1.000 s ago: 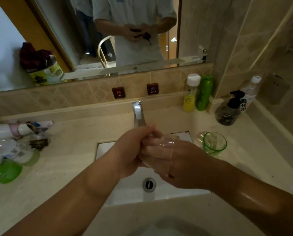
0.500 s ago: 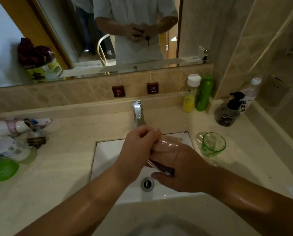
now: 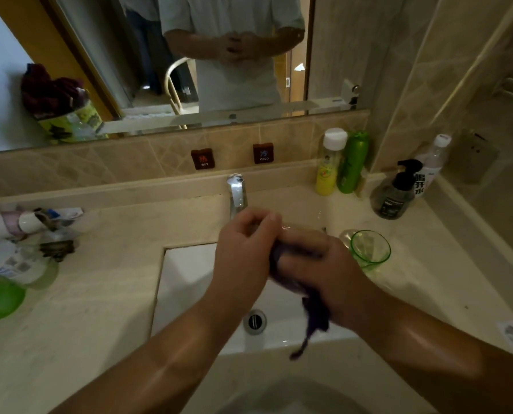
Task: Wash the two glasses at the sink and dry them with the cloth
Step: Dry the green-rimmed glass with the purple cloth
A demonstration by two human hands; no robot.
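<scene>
Head-camera view is showing both hands working together over the white sink basin (image 3: 186,282), with a clear glass (image 3: 297,231) caught between them. The glass is hard to make out; only a pale transparent edge is showing just past the knuckles, in front of the chrome tap (image 3: 236,194). The left hand (image 3: 243,252) is curling its fingers round the glass, apparently steadying it. The right hand (image 3: 324,273) is clamping a dark purple cloth (image 3: 312,312) against the glass, and a loose tail of that cloth is hanging down over the basin's front edge, above and to the right of the drain (image 3: 254,321). Holding the work over the basin probably lets any drips fall into it rather than onto the counter. No water is visibly running, which suggests this glass is being dried rather than rinsed.

A green glass (image 3: 370,249) is standing upright on the beige countertop (image 3: 100,294) just right of the basin, near the right hand but apart from it, likely either waiting its turn or set aside. Whether it is wet cannot be told. Behind it a dark pump bottle (image 3: 397,192) is sitting against the corner.
</scene>
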